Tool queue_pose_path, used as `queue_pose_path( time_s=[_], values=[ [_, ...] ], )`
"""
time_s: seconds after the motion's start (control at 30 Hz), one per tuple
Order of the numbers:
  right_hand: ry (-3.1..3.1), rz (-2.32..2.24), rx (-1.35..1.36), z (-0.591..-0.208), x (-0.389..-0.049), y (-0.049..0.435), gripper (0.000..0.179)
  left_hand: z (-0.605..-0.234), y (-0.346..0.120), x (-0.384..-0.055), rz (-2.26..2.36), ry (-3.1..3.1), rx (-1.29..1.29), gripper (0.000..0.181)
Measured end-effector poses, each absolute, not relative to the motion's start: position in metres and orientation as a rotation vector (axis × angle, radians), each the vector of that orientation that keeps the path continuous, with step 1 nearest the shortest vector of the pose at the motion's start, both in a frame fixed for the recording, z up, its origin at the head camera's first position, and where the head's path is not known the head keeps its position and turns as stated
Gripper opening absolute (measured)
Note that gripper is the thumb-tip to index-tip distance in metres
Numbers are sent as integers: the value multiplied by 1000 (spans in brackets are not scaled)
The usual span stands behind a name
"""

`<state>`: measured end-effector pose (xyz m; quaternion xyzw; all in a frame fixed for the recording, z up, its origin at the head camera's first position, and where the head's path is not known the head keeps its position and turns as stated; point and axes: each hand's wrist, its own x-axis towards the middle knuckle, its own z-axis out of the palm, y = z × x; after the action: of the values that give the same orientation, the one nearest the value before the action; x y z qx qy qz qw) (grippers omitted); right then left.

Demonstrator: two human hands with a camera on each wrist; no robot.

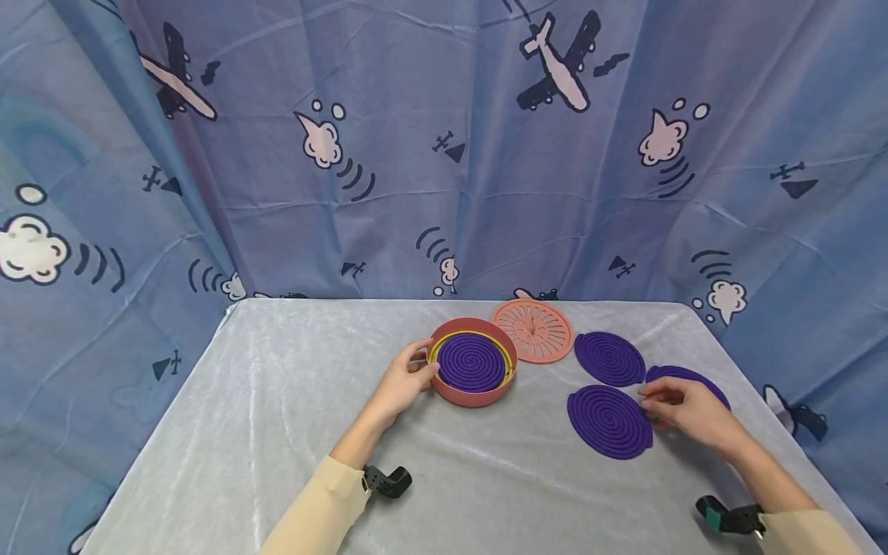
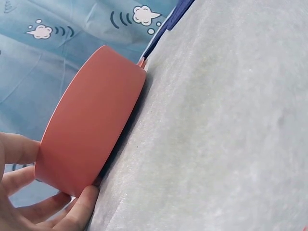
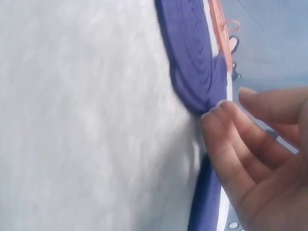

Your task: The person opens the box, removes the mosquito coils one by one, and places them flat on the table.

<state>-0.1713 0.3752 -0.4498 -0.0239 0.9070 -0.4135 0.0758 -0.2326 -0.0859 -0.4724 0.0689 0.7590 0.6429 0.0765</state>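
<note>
My left hand (image 1: 408, 378) grips the left side of a round coral-pink container (image 1: 474, 399), its thumb and fingers at the wall. Inside that container lies a purple spiral coaster (image 1: 472, 361), with a yellow edge (image 1: 511, 371) showing around it. In the left wrist view, fingers (image 2: 82, 207) touch the container's outer wall (image 2: 94, 120) near the table. My right hand (image 1: 687, 412) hovers between two flat purple coasters, the nearer one (image 1: 610, 422) and the right one (image 1: 704, 383), which it partly hides. Its fingers are loosely bent with nothing held; whether a fingertip touches a coaster is unclear.
Another purple coaster (image 1: 610, 358) lies farther back. Beside the container, a slotted coral-pink disc (image 1: 548, 347) with a small upright loop rests near the back edge. A pale cloth (image 1: 312, 416) covers the table, and a blue airplane-print curtain (image 1: 416, 154) hangs behind it.
</note>
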Motion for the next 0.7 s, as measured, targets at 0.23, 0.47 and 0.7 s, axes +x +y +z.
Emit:
queue_pose_path(
  time_s=[0.23, 0.47, 0.7],
  values=[
    [2722, -1249, -149, -443, -181, 345, 29, -479, -88, -234, 1936, 2276, 214, 50],
    [2655, -1342, -282, -444, -195, 310, 29, -482, -89, -235, 1921, 2278, 233, 50],
    [2652, -1428, -321, -442, -209, 275, 31, -482, -89, -236, 1919, 2287, 218, 50]
  ],
)
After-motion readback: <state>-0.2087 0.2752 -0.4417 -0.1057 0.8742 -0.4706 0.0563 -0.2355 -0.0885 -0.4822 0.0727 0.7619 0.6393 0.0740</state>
